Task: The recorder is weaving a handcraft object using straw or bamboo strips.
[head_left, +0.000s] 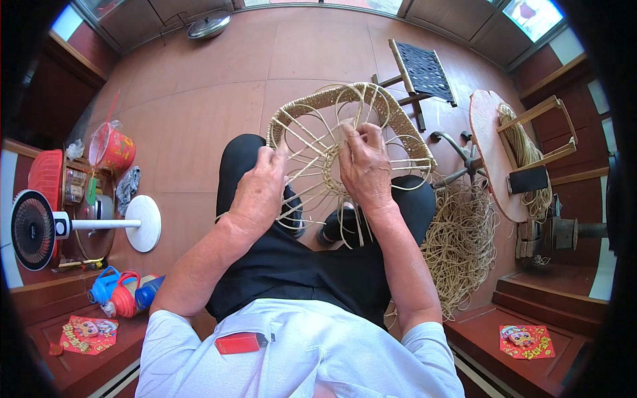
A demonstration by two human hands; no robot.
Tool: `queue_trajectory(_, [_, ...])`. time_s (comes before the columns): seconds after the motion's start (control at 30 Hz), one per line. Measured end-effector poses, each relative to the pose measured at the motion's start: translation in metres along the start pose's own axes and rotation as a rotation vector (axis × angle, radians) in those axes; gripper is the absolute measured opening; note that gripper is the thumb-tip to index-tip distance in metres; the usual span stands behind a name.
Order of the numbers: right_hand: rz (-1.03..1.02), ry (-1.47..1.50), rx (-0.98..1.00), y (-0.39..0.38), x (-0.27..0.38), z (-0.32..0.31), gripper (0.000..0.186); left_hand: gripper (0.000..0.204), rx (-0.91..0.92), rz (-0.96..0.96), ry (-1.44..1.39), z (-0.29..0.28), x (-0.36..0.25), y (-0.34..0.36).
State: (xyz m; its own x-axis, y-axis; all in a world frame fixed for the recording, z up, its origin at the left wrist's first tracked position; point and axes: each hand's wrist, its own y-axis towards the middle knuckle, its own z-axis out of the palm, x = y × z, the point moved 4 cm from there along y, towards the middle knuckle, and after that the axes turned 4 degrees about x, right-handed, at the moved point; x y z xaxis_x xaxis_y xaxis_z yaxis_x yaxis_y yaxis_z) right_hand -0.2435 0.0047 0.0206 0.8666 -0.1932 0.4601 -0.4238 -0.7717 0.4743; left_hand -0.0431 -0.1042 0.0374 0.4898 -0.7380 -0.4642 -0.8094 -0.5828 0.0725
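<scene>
A round woven cord frame [418, 147] with a braided rim, radiating strands, loops and a small central ring sits over my knees. My left hand [260, 189] is at its left side, fingers curled on the strands just below the rim. My right hand [365, 166] is right of the central ring, thumb and index finger pinched on a pale cord that runs up toward the far rim. Loose cord ends hang below the frame between my legs. Parts of the strands under both hands are hidden.
Cord heap [454, 245] at right, beside a round board [484, 152] with wooden frame and cord coil [527, 166]. Woven folding stool [421, 69] beyond. At left: fan [32, 229], red bucket [113, 146], jugs [123, 295]. Pot lid [207, 26] at back.
</scene>
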Motion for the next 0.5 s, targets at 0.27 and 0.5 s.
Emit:
queue_trajectory(0.27, [0.109, 0.057, 0.015, 0.004, 0.005, -0.005, 0.045, 0.03, 0.032, -0.061, -0.038, 0.003, 0.001, -0.006])
queue_trajectory(0.5, [0.078, 0.018, 0.018, 0.003, -0.003, 0.003, 0.02, 0.029, -0.038, -0.03, -0.085, -0.003, 0.002, 0.004])
